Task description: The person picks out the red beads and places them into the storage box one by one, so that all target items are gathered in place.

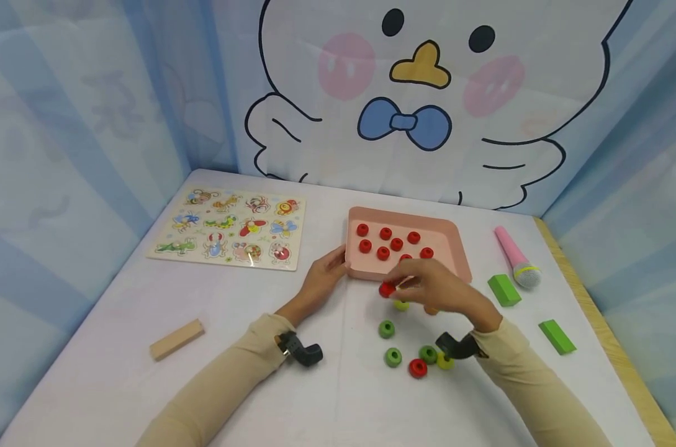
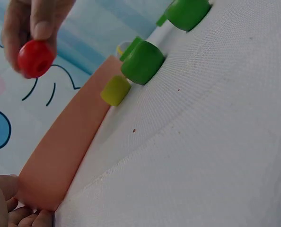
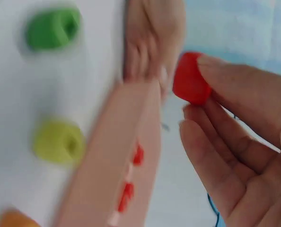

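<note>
My right hand (image 1: 435, 282) pinches a red bead (image 3: 191, 78) between thumb and fingers, raised near the front edge of a pink tray (image 1: 365, 274). Several red beads (image 1: 396, 244) lie inside that tray. My left hand (image 1: 322, 279) grips the tray's front left corner, its thumb and fingertips at the wall in the left wrist view. On the table in front of the tray are green beads (image 1: 387, 329), yellow beads (image 1: 445, 361) and another red bead (image 1: 418, 368). An orange bead (image 1: 430, 310) shows partly beneath my right hand.
A wooden insect puzzle board (image 1: 228, 230) lies at the back left, and a plain wooden block (image 1: 177, 339) at the front left. To the right are a pink toy microphone (image 1: 516, 257) and two green blocks (image 1: 504, 290). Printed curtains enclose the table's back and sides.
</note>
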Available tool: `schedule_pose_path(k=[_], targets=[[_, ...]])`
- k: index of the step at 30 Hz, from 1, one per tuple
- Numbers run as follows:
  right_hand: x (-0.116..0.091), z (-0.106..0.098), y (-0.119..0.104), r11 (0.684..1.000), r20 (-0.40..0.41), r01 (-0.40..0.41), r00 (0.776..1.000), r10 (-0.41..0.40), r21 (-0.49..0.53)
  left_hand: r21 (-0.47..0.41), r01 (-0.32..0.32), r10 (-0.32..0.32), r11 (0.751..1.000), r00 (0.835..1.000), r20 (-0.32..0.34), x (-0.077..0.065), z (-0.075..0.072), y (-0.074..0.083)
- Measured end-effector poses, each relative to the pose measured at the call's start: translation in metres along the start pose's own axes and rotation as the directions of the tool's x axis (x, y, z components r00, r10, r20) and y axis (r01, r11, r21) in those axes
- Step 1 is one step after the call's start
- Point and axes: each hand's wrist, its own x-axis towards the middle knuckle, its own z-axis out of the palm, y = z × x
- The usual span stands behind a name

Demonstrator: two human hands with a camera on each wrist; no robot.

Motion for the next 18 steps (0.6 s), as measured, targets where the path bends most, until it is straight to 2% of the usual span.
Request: schedule_pose_path(k=[3, 5, 12, 15, 18], targets=[[0.017, -0.016, 0.013, 0.996, -0.086, -0.058, 0.995, 0.053, -0.061, -0.026, 0.008, -0.008, 1.0, 1.0, -0.001, 0.001, -0.002, 0.0], [0.026, -0.019, 0.024, 0.99, -0.098, -0.111, 0.99, 0.102, -0.092, -0.033, 0.017, -0.017, 0.999, 1.0, 0.003, 0.0, -0.001, -0.001], [0.059, -0.007, 0.052, 0.961, 0.025, -0.238, 0.97, 0.243, -0.139, -0.029, 0.016, -0.016, 0.999, 1.0, 0.01, -0.002, 0.0, -0.001], [0.065, -0.003, 0.055, 0.95, 0.045, -0.267, 0.96, 0.278, -0.163, -0.024, 0.007, -0.007, 1.0, 1.0, 0.011, -0.001, -0.001, -0.001], [0.064, -0.005, 0.052, 0.945, 0.03, -0.279, 0.957, 0.288, -0.168, -0.006, -0.005, 0.005, 1.0, 1.0, 0.002, 0.001, -0.001, 0.0]])
